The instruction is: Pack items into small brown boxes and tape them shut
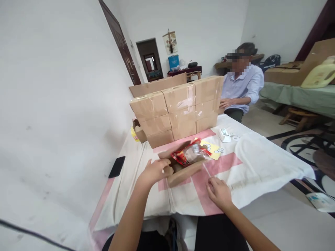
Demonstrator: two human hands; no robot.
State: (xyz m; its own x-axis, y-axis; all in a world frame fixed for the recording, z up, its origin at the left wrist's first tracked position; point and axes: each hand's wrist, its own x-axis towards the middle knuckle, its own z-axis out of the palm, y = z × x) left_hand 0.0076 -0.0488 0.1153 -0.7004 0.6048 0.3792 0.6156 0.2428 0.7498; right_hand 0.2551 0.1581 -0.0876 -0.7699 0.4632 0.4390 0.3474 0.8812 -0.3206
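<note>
A small open cardboard box (pixel 185 173) lies on the cloth-covered table in front of me. Inside it and resting over its far edge is a red and clear plastic packet (pixel 192 153), its contents not readable. My left hand (pixel 155 170) has its fingers curled around the flap at the box's left end. To the right of the box, just above the cloth, my right hand (pixel 219 192) is closed with bent fingers; whatever is in them, if anything, is hidden. Under the packet's right side, a yellow printed sheet (pixel 213 150) sticks out.
A wall of taped cardboard boxes (pixel 180 109) stands across the table's far side. A black phone (pixel 117 167) lies at the left edge. A small white device (pixel 224 135) sits right of the stack. Beyond it, a person (pixel 242 83) sits with a hand by the boxes.
</note>
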